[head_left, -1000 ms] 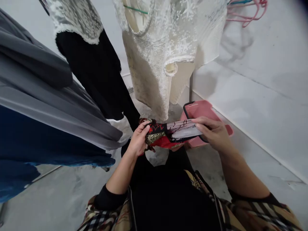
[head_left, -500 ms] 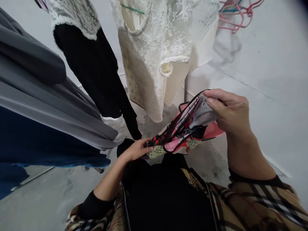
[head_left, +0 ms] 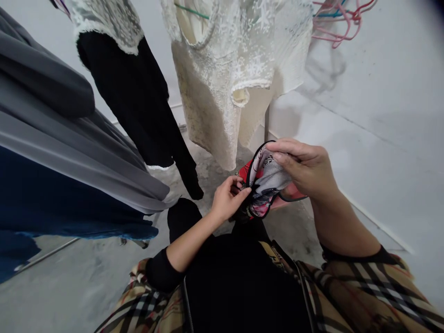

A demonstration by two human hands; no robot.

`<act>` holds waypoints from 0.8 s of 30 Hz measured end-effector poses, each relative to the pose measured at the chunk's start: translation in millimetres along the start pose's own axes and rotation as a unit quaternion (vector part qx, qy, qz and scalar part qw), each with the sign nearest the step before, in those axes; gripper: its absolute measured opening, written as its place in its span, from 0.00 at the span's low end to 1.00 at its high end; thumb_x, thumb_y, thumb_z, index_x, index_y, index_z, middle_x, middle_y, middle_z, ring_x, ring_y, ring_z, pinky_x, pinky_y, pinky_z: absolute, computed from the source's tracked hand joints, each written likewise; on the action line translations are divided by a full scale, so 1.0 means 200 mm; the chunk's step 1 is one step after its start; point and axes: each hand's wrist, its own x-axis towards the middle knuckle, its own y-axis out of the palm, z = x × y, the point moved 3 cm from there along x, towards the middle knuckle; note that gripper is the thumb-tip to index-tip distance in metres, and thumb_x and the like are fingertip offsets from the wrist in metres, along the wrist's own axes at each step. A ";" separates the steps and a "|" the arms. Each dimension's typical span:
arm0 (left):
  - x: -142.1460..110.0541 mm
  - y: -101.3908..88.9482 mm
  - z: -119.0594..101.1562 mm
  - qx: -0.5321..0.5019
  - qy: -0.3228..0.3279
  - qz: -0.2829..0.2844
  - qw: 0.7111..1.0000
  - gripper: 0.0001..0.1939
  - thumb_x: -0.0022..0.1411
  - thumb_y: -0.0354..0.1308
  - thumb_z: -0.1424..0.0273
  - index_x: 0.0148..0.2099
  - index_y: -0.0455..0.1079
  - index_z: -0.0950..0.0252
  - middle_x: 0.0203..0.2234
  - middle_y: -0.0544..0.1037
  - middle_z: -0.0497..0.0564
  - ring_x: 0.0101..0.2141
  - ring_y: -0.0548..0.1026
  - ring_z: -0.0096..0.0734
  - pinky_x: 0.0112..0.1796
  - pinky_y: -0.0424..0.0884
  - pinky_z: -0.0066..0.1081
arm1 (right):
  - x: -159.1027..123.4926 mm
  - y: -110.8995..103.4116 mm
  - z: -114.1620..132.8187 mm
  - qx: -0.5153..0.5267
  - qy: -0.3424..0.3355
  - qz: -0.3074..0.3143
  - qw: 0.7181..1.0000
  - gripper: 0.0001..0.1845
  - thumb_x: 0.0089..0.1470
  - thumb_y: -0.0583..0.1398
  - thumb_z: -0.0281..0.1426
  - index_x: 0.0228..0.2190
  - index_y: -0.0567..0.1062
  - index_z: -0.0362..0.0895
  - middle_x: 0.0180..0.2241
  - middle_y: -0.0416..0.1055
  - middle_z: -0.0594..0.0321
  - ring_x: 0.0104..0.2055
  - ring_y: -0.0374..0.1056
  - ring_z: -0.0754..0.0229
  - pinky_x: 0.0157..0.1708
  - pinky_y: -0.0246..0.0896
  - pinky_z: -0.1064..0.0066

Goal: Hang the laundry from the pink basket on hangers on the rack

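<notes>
A patterned cloth (head_left: 272,178) in red, pink, black and grey, with a black bound edge, is bunched between my hands above my knees. My right hand (head_left: 305,169) pinches its upper edge between thumb and fingers. Lower and to the left, my left hand (head_left: 229,199) grips the black edging with thumb and forefinger. The cloth's pale grey inner face shows between the two hands. Its exact kind of garment cannot be made out, and its lower part hangs in folds, partly behind my left hand.
A pink basket (head_left: 293,192) stands behind the cloth, mostly hidden. White lacy tops (head_left: 222,92) hang ahead, with a black garment (head_left: 128,101) beside them. Grey cloth (head_left: 104,162) and blue cloth (head_left: 69,199) hang at left. Pink hangers (head_left: 342,27) are on the right wall.
My left hand has moved right and up along the cloth, close to my right hand. My right hand has shifted left and slightly down. The stretched cloth is now bunched.
</notes>
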 end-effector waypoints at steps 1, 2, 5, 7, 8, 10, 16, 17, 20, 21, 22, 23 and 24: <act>0.01 0.01 -0.01 0.026 0.005 -0.012 1.000 0.18 0.57 0.62 0.58 0.46 0.66 0.62 0.33 0.73 0.46 0.27 0.70 0.23 0.30 0.67 0.25 | 0.00 0.00 0.00 0.004 0.002 0.003 1.000 0.10 0.57 0.62 0.32 0.41 0.80 0.51 0.40 0.78 0.63 0.43 0.73 0.61 0.45 0.70 0.66; 0.02 0.01 -0.02 0.053 0.009 -0.021 0.998 0.17 0.57 0.61 0.59 0.45 0.67 0.62 0.32 0.73 0.46 0.28 0.70 0.23 0.30 0.66 0.25 | -0.01 0.01 0.00 0.008 0.003 0.007 1.000 0.10 0.57 0.62 0.33 0.41 0.80 0.51 0.40 0.78 0.63 0.43 0.73 0.61 0.45 0.70 0.66; 0.04 0.02 -0.02 0.126 0.021 -0.031 0.991 0.11 0.60 0.59 0.62 0.43 0.69 0.62 0.32 0.75 0.47 0.29 0.71 0.26 0.31 0.66 0.27 | -0.01 0.02 0.01 0.019 0.003 0.017 1.000 0.10 0.57 0.62 0.33 0.41 0.80 0.51 0.40 0.78 0.63 0.43 0.74 0.61 0.44 0.71 0.66; 0.05 0.01 -0.01 0.155 0.035 -0.032 0.987 0.08 0.61 0.57 0.67 0.43 0.71 0.62 0.32 0.76 0.49 0.31 0.72 0.28 0.33 0.67 0.28 | -0.01 0.01 0.01 0.019 0.002 0.018 1.000 0.10 0.57 0.62 0.32 0.41 0.80 0.52 0.40 0.78 0.64 0.43 0.74 0.61 0.44 0.71 0.67; 0.05 0.00 0.00 0.159 0.044 -0.032 0.986 0.08 0.61 0.56 0.69 0.43 0.72 0.63 0.33 0.77 0.49 0.32 0.73 0.29 0.34 0.67 0.29 | -0.01 0.00 0.01 0.017 0.003 0.015 1.000 0.10 0.57 0.62 0.32 0.41 0.80 0.52 0.41 0.78 0.64 0.43 0.74 0.61 0.44 0.71 0.67; 0.05 -0.04 0.02 0.149 0.056 -0.031 0.987 0.09 0.61 0.56 0.71 0.44 0.73 0.63 0.34 0.78 0.51 0.32 0.74 0.29 0.36 0.68 0.29 | -0.02 -0.02 -0.01 0.009 0.009 0.006 1.000 0.11 0.57 0.62 0.31 0.41 0.80 0.53 0.41 0.78 0.64 0.43 0.73 0.61 0.44 0.71 0.67; 0.06 -0.18 0.04 0.147 0.078 0.005 0.986 0.07 0.59 0.60 0.72 0.41 0.77 0.63 0.31 0.78 0.50 0.31 0.74 0.29 0.34 0.70 0.28 | -0.03 -0.10 -0.08 -0.014 0.033 0.002 0.999 0.11 0.57 0.61 0.32 0.41 0.80 0.52 0.40 0.78 0.64 0.43 0.73 0.60 0.45 0.70 0.65; 0.07 -0.21 0.04 0.162 0.087 0.010 0.983 0.07 0.59 0.60 0.72 0.40 0.77 0.63 0.31 0.78 0.50 0.32 0.75 0.29 0.35 0.70 0.29 | -0.03 -0.11 -0.10 -0.019 0.032 0.005 0.999 0.11 0.57 0.61 0.31 0.41 0.80 0.52 0.40 0.78 0.64 0.42 0.73 0.60 0.44 0.70 0.65; 0.10 -0.30 0.01 0.209 0.127 -0.014 0.970 0.09 0.59 0.56 0.75 0.39 0.77 0.62 0.31 0.78 0.50 0.35 0.75 0.30 0.38 0.71 0.30 | -0.03 -0.13 -0.14 -0.049 0.021 0.025 0.998 0.11 0.56 0.60 0.30 0.41 0.80 0.51 0.40 0.78 0.63 0.42 0.73 0.59 0.44 0.69 0.65; 0.11 -0.33 -0.01 0.226 0.137 -0.037 0.964 0.11 0.59 0.55 0.77 0.39 0.77 0.62 0.31 0.78 0.50 0.35 0.75 0.30 0.39 0.71 0.31 | -0.04 -0.13 -0.16 -0.068 0.015 0.037 0.997 0.12 0.56 0.59 0.29 0.41 0.79 0.51 0.40 0.78 0.63 0.43 0.73 0.59 0.45 0.69 0.65; 0.12 -0.37 -0.03 0.243 0.145 -0.067 0.957 0.12 0.58 0.54 0.78 0.39 0.77 0.62 0.32 0.78 0.50 0.36 0.75 0.30 0.40 0.71 0.31 | -0.05 -0.13 -0.17 -0.091 0.010 0.048 0.995 0.13 0.56 0.58 0.28 0.42 0.79 0.51 0.41 0.77 0.63 0.44 0.73 0.58 0.46 0.68 0.64; 0.13 -0.41 -0.05 0.257 0.152 -0.100 0.949 0.14 0.57 0.53 0.79 0.38 0.78 0.62 0.32 0.77 0.49 0.36 0.75 0.30 0.40 0.71 0.30 | -0.05 -0.12 -0.19 -0.119 0.006 0.059 0.991 0.15 0.56 0.57 0.27 0.43 0.78 0.52 0.42 0.77 0.63 0.46 0.72 0.58 0.48 0.68 0.62; 0.14 -0.44 -0.08 0.269 0.159 -0.131 0.941 0.14 0.56 0.52 0.80 0.38 0.78 0.62 0.33 0.77 0.50 0.36 0.75 0.29 0.40 0.71 0.30 | -0.06 -0.12 -0.21 -0.149 0.004 0.068 0.987 0.18 0.56 0.56 0.26 0.45 0.77 0.52 0.43 0.76 0.63 0.47 0.71 0.57 0.49 0.67 0.61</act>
